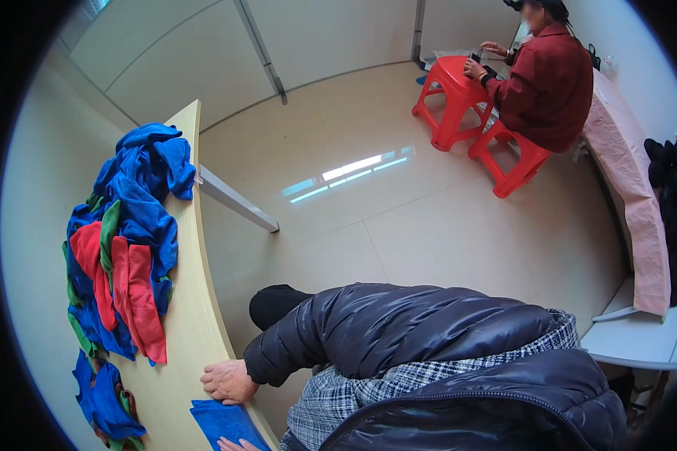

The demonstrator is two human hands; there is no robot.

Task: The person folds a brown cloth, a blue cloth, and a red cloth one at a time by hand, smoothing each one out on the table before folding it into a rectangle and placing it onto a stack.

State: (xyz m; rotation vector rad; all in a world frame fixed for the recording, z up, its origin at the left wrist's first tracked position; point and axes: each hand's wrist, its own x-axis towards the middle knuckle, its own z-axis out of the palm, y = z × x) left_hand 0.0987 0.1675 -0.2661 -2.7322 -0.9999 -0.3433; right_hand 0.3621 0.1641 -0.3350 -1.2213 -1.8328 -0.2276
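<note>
A folded blue cloth (222, 419) lies at the table's near edge, at the bottom of the view. My right hand (230, 382) rests on the tabletop at the cloth's upper edge, its fingers slightly bent and apart. Only the fingers of my left hand (238, 446) show at the lower rim, stretched out over the cloth; the rest is cut off. On the left of the table (195, 316) lies a long heap of blue cloths (139, 180) with red cloths (139, 293) and green cloths (110, 229) among them.
A smaller bunch of blue cloth (105, 398) lies lower on the table. Across the tiled floor (353, 248), a person in a dark red jacket (549, 83) sits on a red stool (510, 154) at another red stool (453, 90). Pink fabric (639, 203) hangs at the right.
</note>
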